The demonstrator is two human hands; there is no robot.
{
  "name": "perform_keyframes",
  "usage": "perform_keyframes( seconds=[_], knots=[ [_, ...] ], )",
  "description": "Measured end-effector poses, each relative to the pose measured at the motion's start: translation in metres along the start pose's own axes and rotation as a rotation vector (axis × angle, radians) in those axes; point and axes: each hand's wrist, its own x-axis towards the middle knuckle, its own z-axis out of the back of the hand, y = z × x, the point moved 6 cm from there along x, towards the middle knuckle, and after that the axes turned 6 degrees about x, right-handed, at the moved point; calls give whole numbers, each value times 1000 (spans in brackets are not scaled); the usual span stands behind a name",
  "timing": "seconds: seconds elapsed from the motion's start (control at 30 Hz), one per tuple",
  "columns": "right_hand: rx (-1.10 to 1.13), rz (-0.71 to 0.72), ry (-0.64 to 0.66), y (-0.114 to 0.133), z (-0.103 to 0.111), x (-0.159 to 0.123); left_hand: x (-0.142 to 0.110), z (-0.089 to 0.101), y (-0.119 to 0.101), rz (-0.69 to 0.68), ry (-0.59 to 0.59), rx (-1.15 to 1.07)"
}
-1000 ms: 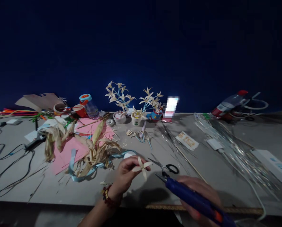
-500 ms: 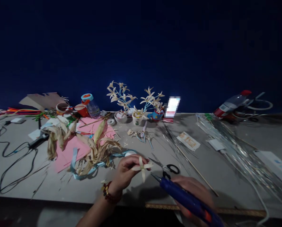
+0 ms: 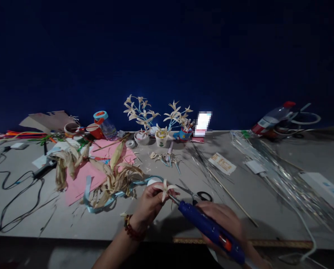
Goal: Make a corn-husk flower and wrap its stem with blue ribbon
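My left hand (image 3: 149,203) pinches a small pale husk flower (image 3: 166,188) above the grey table (image 3: 240,209). A beaded bracelet sits on that wrist. My right hand (image 3: 225,224) is wrapped round a blue glue gun (image 3: 209,229). The gun's nozzle points up-left and touches the flower from below. Black-handled scissors (image 3: 196,194) lie on the table just behind the gun.
Dried husk leaves (image 3: 111,175), a light blue ribbon and pink paper (image 3: 83,179) lie to the left. Small pots with finished flower sprigs (image 3: 155,123) stand at the back. Black cables (image 3: 12,186) trail far left. Clear wrap, sticks, a white power strip (image 3: 324,190) and a bottle (image 3: 270,119) occupy the right.
The glue gun has moved up and to the left until its nozzle meets the flower. My left hand has turned the flower slightly toward the gun.
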Motion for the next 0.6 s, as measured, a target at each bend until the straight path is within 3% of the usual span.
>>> perform_keyframes(
  seconds=[0.17,0.37,0.6],
  knots=[
    [48,-9,-47,-3,4,-4,-3,4,-12,-131,25,209],
    [4,-66,-181,-14,18,-16,-8,7,-36,-418,19,457],
    [8,-54,-136,-8,18,-11,-8,8,-40,-483,-8,555]
  ],
)
